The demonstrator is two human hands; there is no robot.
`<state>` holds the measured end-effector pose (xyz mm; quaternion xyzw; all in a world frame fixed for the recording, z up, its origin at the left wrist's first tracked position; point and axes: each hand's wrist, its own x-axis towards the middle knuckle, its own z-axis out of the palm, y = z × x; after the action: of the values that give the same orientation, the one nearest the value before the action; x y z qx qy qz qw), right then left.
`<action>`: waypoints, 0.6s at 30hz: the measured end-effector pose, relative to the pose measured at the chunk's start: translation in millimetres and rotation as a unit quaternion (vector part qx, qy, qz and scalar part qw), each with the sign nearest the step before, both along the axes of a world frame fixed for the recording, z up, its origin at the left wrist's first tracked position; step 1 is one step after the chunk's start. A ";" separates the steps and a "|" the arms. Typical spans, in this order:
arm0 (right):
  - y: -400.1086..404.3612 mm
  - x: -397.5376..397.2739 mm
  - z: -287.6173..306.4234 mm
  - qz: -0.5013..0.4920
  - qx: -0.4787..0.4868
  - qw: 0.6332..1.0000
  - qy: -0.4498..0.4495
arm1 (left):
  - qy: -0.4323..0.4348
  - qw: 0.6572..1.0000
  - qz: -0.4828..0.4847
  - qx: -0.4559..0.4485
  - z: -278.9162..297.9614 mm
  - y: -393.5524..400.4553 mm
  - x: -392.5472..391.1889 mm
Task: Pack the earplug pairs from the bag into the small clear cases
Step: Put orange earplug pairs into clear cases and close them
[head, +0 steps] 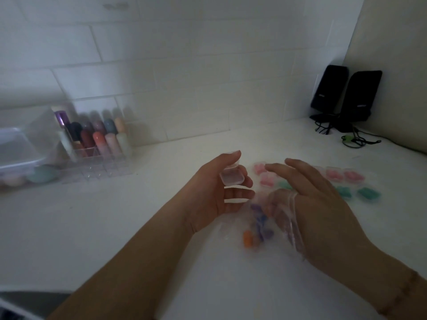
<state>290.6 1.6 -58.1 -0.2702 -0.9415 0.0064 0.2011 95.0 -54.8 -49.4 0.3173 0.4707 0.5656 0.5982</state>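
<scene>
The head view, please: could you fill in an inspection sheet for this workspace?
Surface: white counter, dimly lit.
Job's things: clear bag holding purple and orange earplugs, lying between the hands; filled cases, pink and green, in rows behind the right hand; small clear case in the left hand.
Clutter: clear organiser of coloured tubes and a lidded plastic box at far left.
Hands: left hand grips the small case; right hand is spread over the bag, fingers straight.
Cables: black leads beside the speakers.
Surroundings: white tiled wall; two black speakers in the corner.
</scene>
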 end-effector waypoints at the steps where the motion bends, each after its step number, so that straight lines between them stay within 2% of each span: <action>1: 0.3 4.5 1.7 0.006 0.009 1.000 -0.005 | -0.004 1.000 -0.002 -0.003 0.7 -0.2 -1.1; 5: 16.4 30.0 14.0 0.092 -0.027 0.995 0.008 | 0.025 1.000 -0.004 -0.001 2.3 -0.5 -1.1; 9: 44.3 61.9 37.8 0.161 -0.088 0.983 0.011 | 0.055 0.996 0.015 0.062 5.1 0.5 1.0; 11: 48.3 71.6 45.8 0.190 -0.109 0.975 0.030 | 0.011 0.995 -0.035 0.097 6.7 -0.8 4.4; 13: 42.2 69.1 45.6 0.195 -0.094 0.972 0.087 | -0.031 0.986 -0.124 0.109 5.9 -3.3 12.0; 15: 31.9 54.0 44.4 0.163 -0.093 0.971 0.151 | -0.021 0.974 -0.190 0.118 1.9 -4.4 19.8; 18: -6.3 21.8 36.9 0.122 0.000 0.966 0.227 | 0.029 0.964 -0.228 0.135 -0.7 -6.3 25.9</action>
<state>312.4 -4.6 -21.2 -0.1449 -0.8970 0.0922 0.4074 120.9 -61.1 -50.1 0.5100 0.3222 0.4635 0.6490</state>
